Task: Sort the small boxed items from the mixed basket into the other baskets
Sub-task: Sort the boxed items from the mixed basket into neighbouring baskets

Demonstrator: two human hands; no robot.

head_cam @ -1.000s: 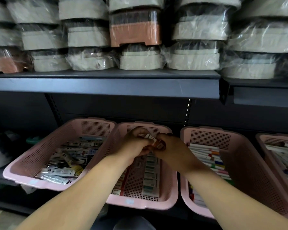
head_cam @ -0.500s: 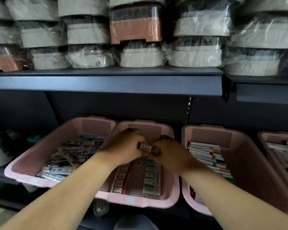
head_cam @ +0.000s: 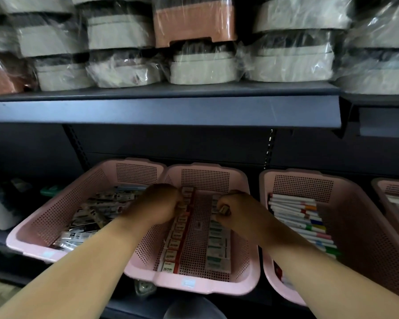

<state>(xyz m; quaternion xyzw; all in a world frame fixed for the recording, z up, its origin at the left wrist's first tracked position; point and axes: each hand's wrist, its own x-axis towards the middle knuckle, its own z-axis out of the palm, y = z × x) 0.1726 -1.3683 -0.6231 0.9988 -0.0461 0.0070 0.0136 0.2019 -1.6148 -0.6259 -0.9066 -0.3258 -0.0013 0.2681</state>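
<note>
Both hands are inside the middle pink basket (head_cam: 189, 282). My left hand (head_cam: 158, 204) is curled at the far end of a row of small red-and-white boxes (head_cam: 174, 244) along the basket's left side; what its fingers hold is hidden. My right hand (head_cam: 236, 209) pinches one small box (head_cam: 224, 209) over a row of green-and-white boxes (head_cam: 218, 245) on the right side. The left pink basket (head_cam: 28, 244) holds a loose mix of small packs (head_cam: 95, 210).
A third pink basket (head_cam: 364, 203) at the right holds rows of coloured markers (head_cam: 302, 217), and a fourth basket (head_cam: 394, 194) shows at the frame's edge. A dark shelf edge (head_cam: 161, 111) overhangs above, loaded with wrapped plastic tubs (head_cam: 203, 67).
The hands were together on one small box above the middle basket. They have since parted and dropped into the basket, the left to the red row and the right to the green row.
</note>
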